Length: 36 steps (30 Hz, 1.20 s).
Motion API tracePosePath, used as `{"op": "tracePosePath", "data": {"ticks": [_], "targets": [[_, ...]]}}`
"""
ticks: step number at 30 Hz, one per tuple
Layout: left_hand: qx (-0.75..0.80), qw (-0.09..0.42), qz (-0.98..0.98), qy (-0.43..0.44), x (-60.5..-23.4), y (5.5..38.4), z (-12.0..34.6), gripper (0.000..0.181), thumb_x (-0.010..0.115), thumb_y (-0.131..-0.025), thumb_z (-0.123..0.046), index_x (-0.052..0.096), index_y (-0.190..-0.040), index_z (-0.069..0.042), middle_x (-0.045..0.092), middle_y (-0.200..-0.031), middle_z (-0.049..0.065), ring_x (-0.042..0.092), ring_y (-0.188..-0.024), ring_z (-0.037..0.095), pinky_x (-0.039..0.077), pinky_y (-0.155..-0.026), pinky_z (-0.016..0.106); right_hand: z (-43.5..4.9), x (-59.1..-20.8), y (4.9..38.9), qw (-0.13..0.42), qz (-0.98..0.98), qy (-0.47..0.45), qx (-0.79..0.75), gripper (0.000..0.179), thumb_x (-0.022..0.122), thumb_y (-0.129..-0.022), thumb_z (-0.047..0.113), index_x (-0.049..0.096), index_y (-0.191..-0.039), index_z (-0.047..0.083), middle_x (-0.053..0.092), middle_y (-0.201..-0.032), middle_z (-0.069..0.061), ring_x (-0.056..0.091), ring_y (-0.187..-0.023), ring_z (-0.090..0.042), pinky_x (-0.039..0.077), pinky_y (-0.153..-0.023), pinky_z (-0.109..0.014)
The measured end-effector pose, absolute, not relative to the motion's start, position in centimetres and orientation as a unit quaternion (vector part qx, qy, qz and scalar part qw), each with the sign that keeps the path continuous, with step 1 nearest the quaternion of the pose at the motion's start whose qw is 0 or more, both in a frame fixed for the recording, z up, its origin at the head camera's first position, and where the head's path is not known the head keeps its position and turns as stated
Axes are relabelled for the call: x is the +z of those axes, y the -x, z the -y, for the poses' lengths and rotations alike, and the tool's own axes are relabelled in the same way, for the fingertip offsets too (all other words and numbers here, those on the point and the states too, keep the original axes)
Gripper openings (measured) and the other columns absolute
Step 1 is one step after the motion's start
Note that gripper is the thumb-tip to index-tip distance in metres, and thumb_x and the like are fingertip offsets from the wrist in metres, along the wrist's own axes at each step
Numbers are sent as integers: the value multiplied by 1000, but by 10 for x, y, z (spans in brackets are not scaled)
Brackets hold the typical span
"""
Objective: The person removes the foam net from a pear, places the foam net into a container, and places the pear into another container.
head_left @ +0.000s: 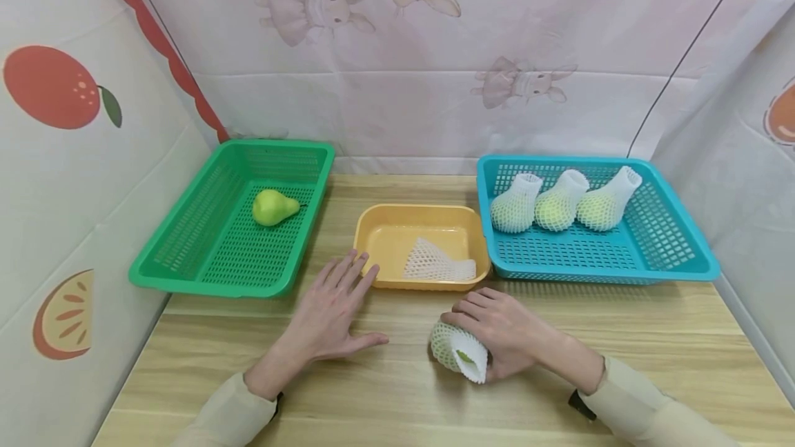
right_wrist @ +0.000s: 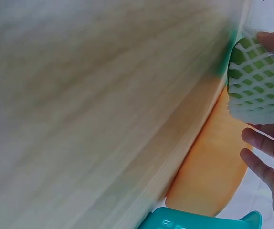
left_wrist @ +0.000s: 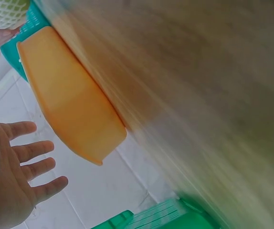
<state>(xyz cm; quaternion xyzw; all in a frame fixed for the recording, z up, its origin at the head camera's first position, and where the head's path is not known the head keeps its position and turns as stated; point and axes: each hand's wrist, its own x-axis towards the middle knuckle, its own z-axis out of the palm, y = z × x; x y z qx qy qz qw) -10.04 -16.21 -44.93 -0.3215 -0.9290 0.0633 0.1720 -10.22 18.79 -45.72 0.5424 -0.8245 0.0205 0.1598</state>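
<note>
My right hand (head_left: pixel 497 326) grips a green pear in a white foam net (head_left: pixel 452 345), low over the front middle of the table. In the right wrist view the net's mesh (right_wrist: pixel 258 83) wraps the pear, with the thumb over it and fingers below. My left hand (head_left: pixel 329 312) is spread, palm down, with its fingertips by the left front corner of the yellow tray (head_left: pixel 385 243). Nothing lies in that hand; its fingers are apart in the left wrist view. Inside the tray lies one flat, unfilled foam net (head_left: pixel 435 262).
A green basket (head_left: pixel 186 240) at left holds one bare pear (head_left: pixel 273 207). In the blue basket (head_left: pixel 584 264) at right, three netted pears (head_left: pixel 559 202) stand along the back. Printed cloth (head_left: pixel 404 116) hangs behind and at both sides of the wooden table (head_left: pixel 373 405).
</note>
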Motion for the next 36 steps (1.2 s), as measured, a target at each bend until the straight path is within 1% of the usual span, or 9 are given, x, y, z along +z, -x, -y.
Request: {"op": "tracePosePath", "data": {"ticks": [8,17,22,28,36], "targets": [[61,176,929,321,-448,100,162,116,49,-78,-95,48,-158,-12,50,-162,17,45,-154,37,46,-121,53,-188,-457,101,146,830,-537,21,96,84,-62,75,62,-135,16,72,-117,2,68,-109,-19,60,-96,-38],[57,170,931,318,-449,99,163,114,49,-79,-95,49,-157,-11,50,-162,17,45,-154,37,44,-123,53,-190,-458,101,143,836,-529,33,98,86,-62,72,60,-136,15,72,-118,1,68,-108,-19,61,-93,-39],[57,173,930,320,-450,98,164,113,47,-80,-95,50,-156,-11,51,-161,17,46,-153,37,44,-123,53,-191,-457,100,129,842,-524,27,99,84,-64,74,59,-139,15,71,-121,1,67,-110,-19,60,-95,-38],[55,176,929,321,-450,97,164,113,47,-80,-94,50,-156,-11,52,-161,17,46,-153,37,44,-123,53,-191,-456,99,113,849,-515,29,100,87,-62,72,59,-140,16,69,-120,1,67,-109,-19,60,-95,-39],[52,180,927,324,-449,97,165,113,34,-85,-96,50,-156,-11,53,-160,17,47,-152,37,44,-123,53,-191,-456,100,105,850,-515,37,98,90,-62,66,59,-140,16,70,-121,1,67,-110,-19,61,-96,-39]]}}
